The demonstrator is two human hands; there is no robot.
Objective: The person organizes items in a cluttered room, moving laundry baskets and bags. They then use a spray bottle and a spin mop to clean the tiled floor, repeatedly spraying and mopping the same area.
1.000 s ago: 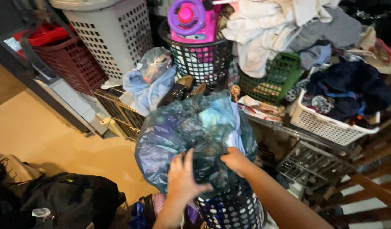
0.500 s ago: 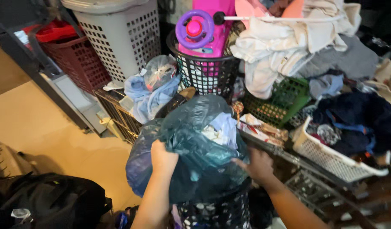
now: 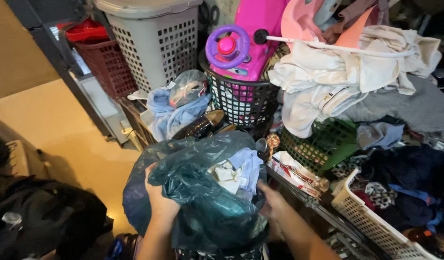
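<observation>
Since half a second ago the left hand (image 3: 159, 204) has slid lower on the dark green plastic bag (image 3: 202, 192), and the right hand (image 3: 272, 204) has come closer against the bag's right side; the bag mouth now gapes more, showing pale blue and white cloth (image 3: 236, 171) inside. In the head view, the left hand presses on the bag's left side with the fingers curled into the plastic, so its grip is closed on the bag. The right hand lies against the bag on the other side, partly hidden behind the plastic, and I cannot tell whether its fingers close on it. The bag sits on top of a black basket (image 3: 222, 253), low in the middle of the picture, just in front of the person. Behind the bag a black shoe (image 3: 200, 126) lies beside a light blue cloth bundle (image 3: 171, 108). Further back stands a black mesh basket (image 3: 243, 103) holding a pink toy with a purple steering wheel (image 3: 226, 46). To the left are a grey laundry hamper (image 3: 154, 43) and a dark red basket (image 3: 108, 67). To the right a green basket (image 3: 323, 147) sits under a heap of white clothes (image 3: 337, 72), and a white basket (image 3: 371, 224) holds dark clothes. A black bag (image 3: 43, 216) lies on the floor at the left.
</observation>
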